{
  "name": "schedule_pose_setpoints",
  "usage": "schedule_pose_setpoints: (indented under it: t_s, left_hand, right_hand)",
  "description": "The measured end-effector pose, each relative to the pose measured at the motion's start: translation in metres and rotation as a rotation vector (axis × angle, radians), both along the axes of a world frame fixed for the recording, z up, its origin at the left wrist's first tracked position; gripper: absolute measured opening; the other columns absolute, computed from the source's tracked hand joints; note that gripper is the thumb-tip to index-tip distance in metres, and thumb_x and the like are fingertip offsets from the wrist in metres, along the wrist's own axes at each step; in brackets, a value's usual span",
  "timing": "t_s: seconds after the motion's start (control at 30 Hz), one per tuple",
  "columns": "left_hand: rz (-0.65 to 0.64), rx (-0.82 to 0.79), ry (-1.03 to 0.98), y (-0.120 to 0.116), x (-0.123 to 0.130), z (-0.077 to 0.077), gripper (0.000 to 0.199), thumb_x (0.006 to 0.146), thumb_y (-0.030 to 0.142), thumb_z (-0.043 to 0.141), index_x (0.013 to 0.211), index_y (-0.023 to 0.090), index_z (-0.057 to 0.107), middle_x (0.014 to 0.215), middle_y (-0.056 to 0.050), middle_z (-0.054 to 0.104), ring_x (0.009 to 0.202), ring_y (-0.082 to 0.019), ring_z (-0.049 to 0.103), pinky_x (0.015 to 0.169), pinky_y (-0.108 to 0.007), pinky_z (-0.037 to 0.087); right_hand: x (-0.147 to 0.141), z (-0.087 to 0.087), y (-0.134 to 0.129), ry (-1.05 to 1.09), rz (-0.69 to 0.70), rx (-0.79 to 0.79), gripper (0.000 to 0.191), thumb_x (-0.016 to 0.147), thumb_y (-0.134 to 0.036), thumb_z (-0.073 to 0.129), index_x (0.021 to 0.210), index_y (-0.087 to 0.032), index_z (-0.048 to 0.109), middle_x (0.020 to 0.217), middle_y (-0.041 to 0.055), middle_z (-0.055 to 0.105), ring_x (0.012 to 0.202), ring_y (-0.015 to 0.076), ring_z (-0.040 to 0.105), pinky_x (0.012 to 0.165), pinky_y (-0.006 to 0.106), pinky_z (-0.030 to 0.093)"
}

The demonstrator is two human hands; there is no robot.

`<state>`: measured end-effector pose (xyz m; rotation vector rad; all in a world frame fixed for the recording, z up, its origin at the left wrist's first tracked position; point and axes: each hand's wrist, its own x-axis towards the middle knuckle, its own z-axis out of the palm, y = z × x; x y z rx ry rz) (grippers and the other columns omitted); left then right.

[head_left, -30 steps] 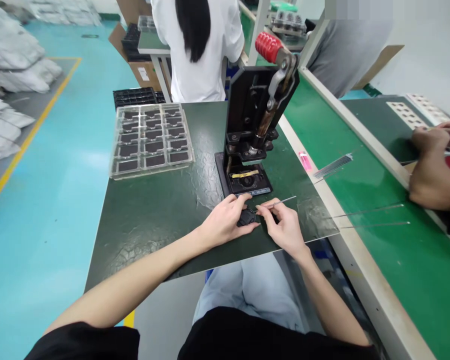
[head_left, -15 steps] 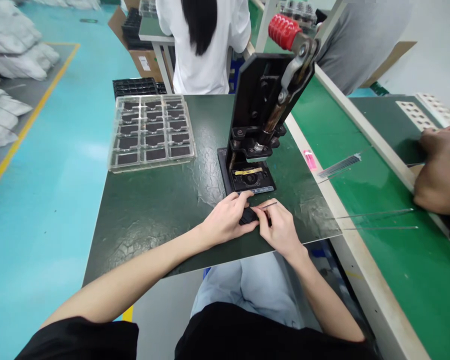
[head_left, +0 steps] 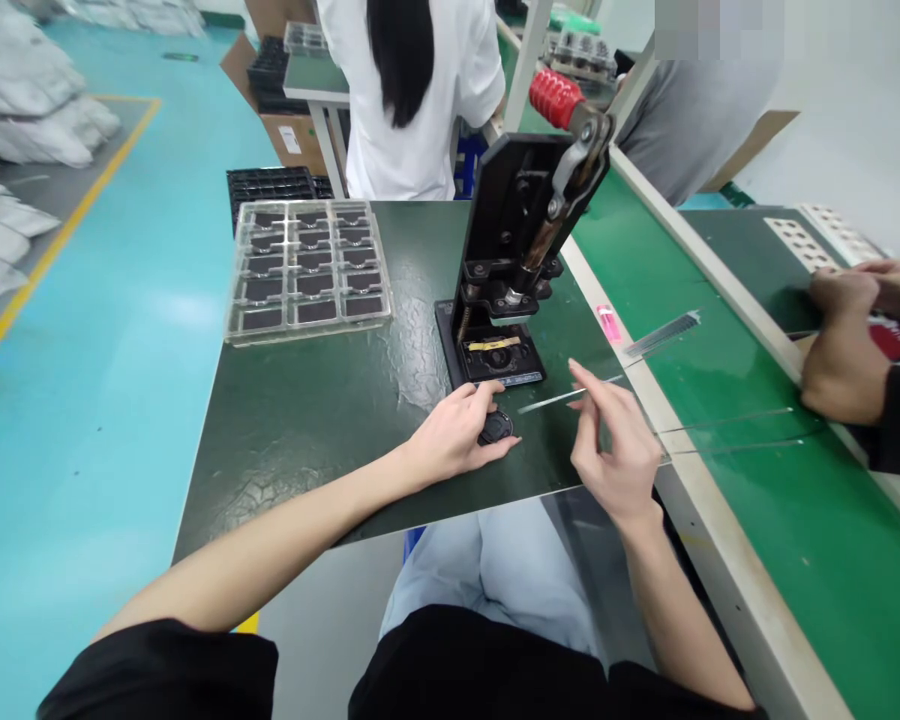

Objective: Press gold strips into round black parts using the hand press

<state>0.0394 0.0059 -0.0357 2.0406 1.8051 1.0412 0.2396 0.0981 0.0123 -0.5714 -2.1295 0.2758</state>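
Observation:
My left hand [head_left: 461, 432] rests on the dark green tabletop, thumb and fingers curled around a small black round part [head_left: 498, 427] with a ringed face. To its right, my right hand [head_left: 616, 440] is raised a little and pinches a thin, pale narrow strip [head_left: 544, 401]. The strip's free end points left toward the black part, apart from it. Just beyond my left hand stands a black hand press [head_left: 506, 245] with a red grip [head_left: 556, 98] on its lever. A yellow strip [head_left: 493, 344] lies across the press base.
A clear tray [head_left: 307, 328] of black flat pieces sits at the table's left. On the green conveyor [head_left: 727, 370] lie several thin strips [head_left: 664, 333]; a pink object [head_left: 609, 323] is at its edge. A co-worker's hands [head_left: 847, 330] are at the right, and another person sits ahead.
My right hand has moved right, away from the black part, with the thin strip in its fingers. The part's round face now shows in my left hand, which has stayed nearly in place.

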Motion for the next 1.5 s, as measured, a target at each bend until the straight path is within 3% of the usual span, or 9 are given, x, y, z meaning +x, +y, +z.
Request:
schedule_pose_setpoints:
  t_s: [0.23, 0.47, 0.97, 1.23, 1.33, 1.43, 1.5]
  left_hand:
    - [0.000, 0.001, -0.014, 0.000, 0.000, 0.001, 0.063, 0.089, 0.048, 0.078, 0.133, 0.018, 0.045, 0.102, -0.008, 0.076, 0.108, -0.029, 0.073, 0.090, -0.042, 0.062]
    - [-0.018, -0.025, -0.051, 0.000, 0.001, 0.003, 0.059, 0.090, 0.045, 0.077, 0.132, 0.020, 0.044, 0.106, -0.008, 0.074, 0.107, -0.029, 0.074, 0.090, -0.041, 0.061]
    - [-0.021, -0.007, -0.046, -0.002, 0.002, 0.003, 0.058, 0.091, 0.046, 0.076, 0.131, 0.019, 0.043, 0.106, -0.009, 0.074, 0.107, -0.029, 0.075, 0.090, -0.041, 0.062]
    - [-0.020, 0.015, -0.036, -0.002, 0.001, 0.003, 0.058, 0.092, 0.046, 0.074, 0.133, 0.019, 0.044, 0.106, -0.009, 0.075, 0.108, -0.030, 0.074, 0.089, -0.041, 0.062]
    - [-0.024, 0.024, -0.035, -0.002, 0.001, 0.003, 0.058, 0.092, 0.046, 0.075, 0.133, 0.019, 0.043, 0.106, -0.009, 0.075, 0.107, -0.029, 0.075, 0.090, -0.040, 0.062]
    - [-0.028, 0.040, -0.028, -0.002, 0.001, 0.004, 0.059, 0.091, 0.044, 0.076, 0.133, 0.018, 0.043, 0.106, -0.009, 0.075, 0.106, -0.029, 0.075, 0.089, -0.039, 0.062]
    - [-0.031, 0.049, -0.028, -0.002, 0.001, 0.005, 0.058, 0.092, 0.042, 0.076, 0.133, 0.018, 0.042, 0.108, -0.010, 0.074, 0.106, -0.028, 0.075, 0.089, -0.039, 0.062]
  right_hand:
    - [-0.016, -0.013, -0.009, 0.148, 0.052, -0.143, 0.033, 0.100, -0.013, 0.059, 0.124, -0.027, 0.076, 0.100, 0.0069, 0.081, 0.077, 0.0197, 0.074, 0.072, 0.038, 0.065]
    - [-0.021, -0.020, -0.006, 0.118, 0.094, -0.106, 0.033, 0.100, -0.010, 0.057, 0.121, -0.026, 0.076, 0.095, 0.0068, 0.081, 0.078, 0.0206, 0.075, 0.072, 0.040, 0.065]
    - [-0.023, -0.024, -0.005, 0.139, 0.091, 0.001, 0.040, 0.097, -0.003, 0.057, 0.125, -0.024, 0.075, 0.094, 0.0064, 0.081, 0.077, 0.0193, 0.075, 0.071, 0.035, 0.064]
    - [-0.024, -0.011, -0.004, 0.036, 0.151, 0.135, 0.048, 0.094, 0.004, 0.056, 0.132, -0.022, 0.070, 0.094, 0.0078, 0.080, 0.082, 0.0211, 0.074, 0.073, 0.037, 0.064]
    - [-0.025, -0.009, -0.005, 0.013, 0.173, 0.121, 0.050, 0.095, 0.003, 0.057, 0.136, -0.023, 0.068, 0.098, 0.0073, 0.080, 0.085, 0.0213, 0.076, 0.075, 0.037, 0.065]
    - [-0.028, -0.012, -0.005, 0.055, 0.173, 0.019, 0.059, 0.096, -0.001, 0.060, 0.150, -0.022, 0.055, 0.106, 0.0080, 0.080, 0.088, 0.0199, 0.077, 0.081, 0.035, 0.066]
    - [-0.031, -0.015, -0.005, 0.068, 0.167, -0.043, 0.052, 0.097, -0.004, 0.063, 0.146, -0.020, 0.057, 0.107, 0.0083, 0.079, 0.089, 0.0192, 0.077, 0.084, 0.034, 0.065]
